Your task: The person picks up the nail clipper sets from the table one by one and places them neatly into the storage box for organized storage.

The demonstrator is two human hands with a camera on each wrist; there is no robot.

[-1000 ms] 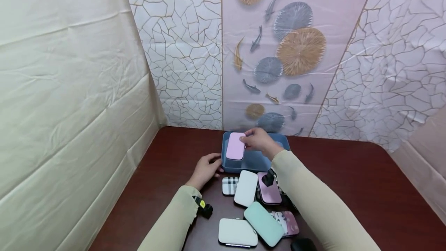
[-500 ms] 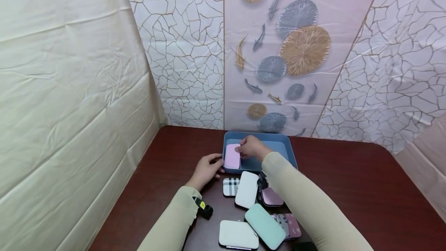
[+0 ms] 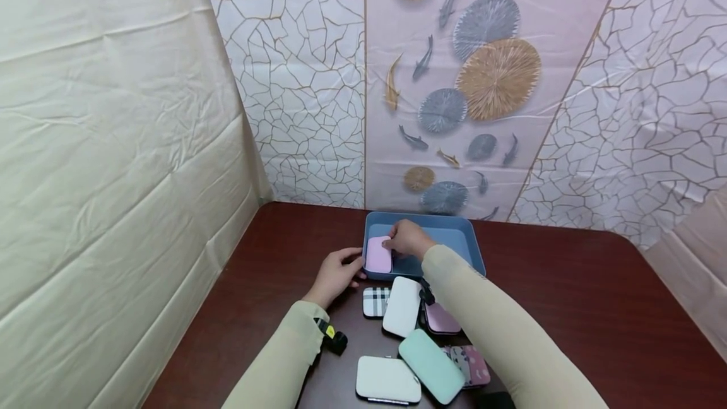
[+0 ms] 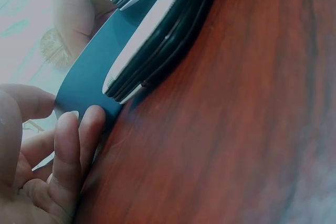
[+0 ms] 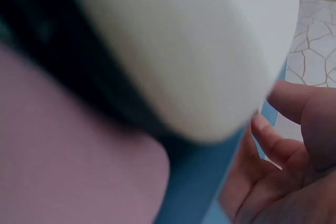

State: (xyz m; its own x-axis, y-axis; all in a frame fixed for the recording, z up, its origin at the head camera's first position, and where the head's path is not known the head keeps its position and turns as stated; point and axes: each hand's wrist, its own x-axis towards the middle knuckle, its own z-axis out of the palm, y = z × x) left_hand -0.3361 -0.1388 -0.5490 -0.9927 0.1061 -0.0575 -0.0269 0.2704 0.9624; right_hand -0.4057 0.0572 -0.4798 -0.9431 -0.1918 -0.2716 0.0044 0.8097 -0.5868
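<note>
My right hand (image 3: 410, 238) pinches a small pink case (image 3: 378, 255) with rounded corners at the left end of the blue tray (image 3: 472, 251). In the head view the case lies inside the walls, near the left wall; whether it bears on the floor is hard to tell. My left hand (image 3: 334, 276) rests against the tray's left front corner, its fingertips touching the outer side, as the left wrist view also shows. In the right wrist view a white case (image 5: 210, 51) hides much of the tray, and the pink case's held edge is not clear.
In front of the tray lie a plaid case (image 3: 375, 302), a white case (image 3: 402, 306) and a mauve case (image 3: 442, 319). Nearer are a mint case (image 3: 431, 366), another white case (image 3: 388, 379) and a patterned pink case (image 3: 474, 366). A patterned cloth (image 3: 307, 112) hangs behind the table.
My right hand has lowered the pink case into the left end of the tray, bringing it nearer the front. The left hand has stayed at the tray's corner.
</note>
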